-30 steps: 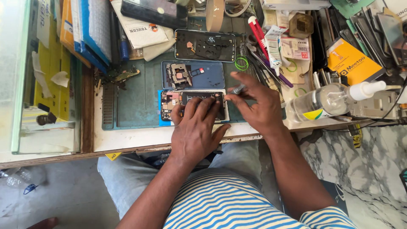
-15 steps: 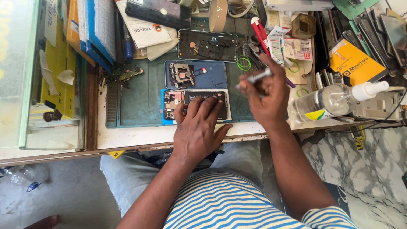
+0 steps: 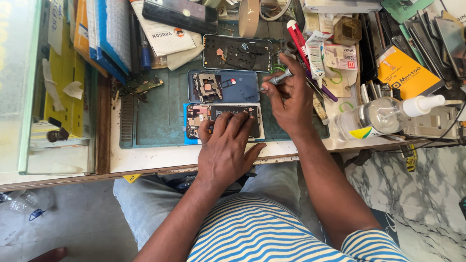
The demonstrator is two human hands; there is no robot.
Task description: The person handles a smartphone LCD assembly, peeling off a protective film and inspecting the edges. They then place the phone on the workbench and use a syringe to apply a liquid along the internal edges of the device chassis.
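**Opened phone pinned flat, screwdriver lifted beside it**

Head view: left hand [image 3: 227, 150] lies flat on the opened smartphone [image 3: 224, 121], fingers spread narrow across its exposed battery and board, pressing it down onto the green work mat [image 3: 160, 116]. Phone sits at the mat's near edge, 6 o'clock side, just short of the bench edge [image 3: 160, 162]. Right hand [image 3: 291, 99] at 3 o'clock of the phone, fingers pinched shut round a small metal screwdriver [image 3: 277, 78], tip pointing to 9 o'clock, off the phone. Blue back cover [image 3: 245, 87] with loose parts lies at 12 o'clock of the phone, black frame [image 3: 238, 52] beyond it.

Handling: phone looks light, stiff, thin; bare board and flex parts likely fragile, so hold by the long side edges, not the middle. Likely slides easily on the mat.

Room: bare mat at 9 o'clock of the phone. At 3 o'clock it is crowded: clear spray bottle [image 3: 374, 119], red-handled tool [image 3: 298, 41], orange box [image 3: 405, 73].
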